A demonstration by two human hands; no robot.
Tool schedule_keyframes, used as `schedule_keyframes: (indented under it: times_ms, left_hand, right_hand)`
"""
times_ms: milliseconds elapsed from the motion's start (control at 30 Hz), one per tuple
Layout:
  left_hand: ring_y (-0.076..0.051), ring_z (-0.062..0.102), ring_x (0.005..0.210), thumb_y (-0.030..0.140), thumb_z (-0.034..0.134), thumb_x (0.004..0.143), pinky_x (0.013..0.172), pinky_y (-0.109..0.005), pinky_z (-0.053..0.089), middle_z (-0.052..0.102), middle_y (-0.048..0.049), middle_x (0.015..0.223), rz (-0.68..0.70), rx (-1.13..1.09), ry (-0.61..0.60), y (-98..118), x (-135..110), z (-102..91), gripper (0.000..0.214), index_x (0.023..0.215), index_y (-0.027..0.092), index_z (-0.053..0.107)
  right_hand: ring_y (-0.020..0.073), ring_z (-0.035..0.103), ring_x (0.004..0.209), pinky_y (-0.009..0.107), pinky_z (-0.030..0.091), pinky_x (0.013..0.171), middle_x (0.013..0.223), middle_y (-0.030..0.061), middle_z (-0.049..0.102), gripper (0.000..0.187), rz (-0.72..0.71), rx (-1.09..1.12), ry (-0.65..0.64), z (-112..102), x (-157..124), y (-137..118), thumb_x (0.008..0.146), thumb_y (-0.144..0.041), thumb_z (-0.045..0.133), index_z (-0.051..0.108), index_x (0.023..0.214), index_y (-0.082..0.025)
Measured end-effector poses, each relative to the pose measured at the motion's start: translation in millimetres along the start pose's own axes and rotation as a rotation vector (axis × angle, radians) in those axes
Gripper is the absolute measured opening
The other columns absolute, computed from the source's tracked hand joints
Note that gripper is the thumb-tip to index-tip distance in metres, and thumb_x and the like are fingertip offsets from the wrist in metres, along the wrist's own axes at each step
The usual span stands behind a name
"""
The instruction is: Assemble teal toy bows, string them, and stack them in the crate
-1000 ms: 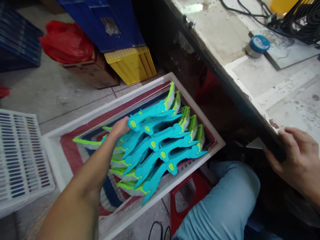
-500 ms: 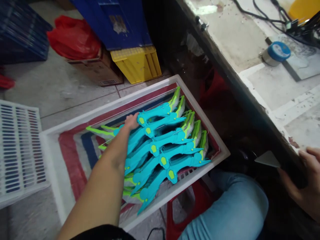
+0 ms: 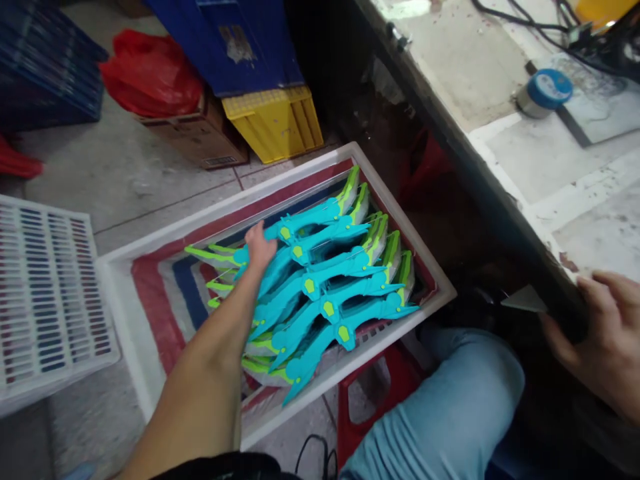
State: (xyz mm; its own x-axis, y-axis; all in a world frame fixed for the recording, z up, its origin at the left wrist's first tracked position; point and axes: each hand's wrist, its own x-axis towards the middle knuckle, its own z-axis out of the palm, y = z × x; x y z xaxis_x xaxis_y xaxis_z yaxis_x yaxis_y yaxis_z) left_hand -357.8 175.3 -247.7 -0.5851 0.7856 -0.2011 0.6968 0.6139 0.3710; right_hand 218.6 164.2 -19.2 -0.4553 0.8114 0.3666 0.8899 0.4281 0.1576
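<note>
A white crate (image 3: 280, 175) on the floor holds several teal and lime-green plastic toy pieces (image 3: 325, 293) lying in an overlapping row. My left hand (image 3: 260, 245) reaches down into the crate and rests on the far end of the row, fingers curled against the topmost teal piece; how firmly it grips is hidden. My right hand (image 3: 607, 333) holds the edge of the worn workbench (image 3: 500, 153) at the lower right, fingers bent over the top and thumb underneath.
A white slatted crate (image 3: 45, 293) lies at the left. Behind stand a yellow bin (image 3: 275, 123), a blue crate (image 3: 225, 40), a cardboard box with a red bag (image 3: 150, 73). A blue tape roll (image 3: 545, 92) and cables sit on the bench. My knee in light jeans (image 3: 450, 413) is beside a red stool (image 3: 370, 407).
My left hand slid slightly left along the top teal piece, toward its lime-green tip. The view shifted a little; my right hand stayed on the bench edge.
</note>
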Motion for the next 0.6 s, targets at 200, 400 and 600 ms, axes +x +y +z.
schedule_keyframes:
  times_ms: [200, 400, 600]
  left_hand:
    - [-0.026, 0.06, 0.114, 0.041, 0.044, 0.086, 0.101, -0.04, 0.048, 0.065, -0.0156, 0.117, 0.204, -0.452, -0.042, 97.3, -172.5, 20.6, 0.039, 0.111, 0.015, 0.059]
    - [-0.023, 0.067, 0.095, 0.044, 0.05, 0.085, 0.09, -0.038, 0.053, 0.07, -0.0092, 0.096, 0.535, -0.712, -0.654, 213.3, -376.0, 45.9, 0.028, 0.092, 0.021, 0.064]
    - [-0.023, 0.066, 0.089, 0.042, 0.054, 0.086, 0.087, -0.038, 0.053, 0.07, -0.0076, 0.091, 1.068, -0.503, -0.956, 275.1, -478.0, 56.8, 0.023, 0.09, 0.023, 0.066]
  right_hand:
    - [0.041, 0.04, 0.133, 0.062, 0.038, 0.108, 0.133, 0.0223, 0.047, 0.064, 0.019, 0.138, -0.156, -3.9, 14.1, -14.6, 0.085, -0.035, 0.057, 0.04, 0.14, -0.008]
    - [0.033, 0.029, 0.144, 0.062, 0.02, 0.118, 0.144, 0.0089, 0.046, 0.048, 0.257, 0.466, 0.016, -20.0, -34.6, -42.2, 0.094, -0.04, 0.045, 0.051, 0.138, -0.023]
    - [0.021, 0.05, 0.13, 0.044, 0.039, 0.114, 0.128, 0.0044, 0.064, 0.031, 0.995, 0.199, 0.019, -90.0, -288.7, -46.2, 0.091, -0.039, 0.057, 0.065, 0.117, -0.024]
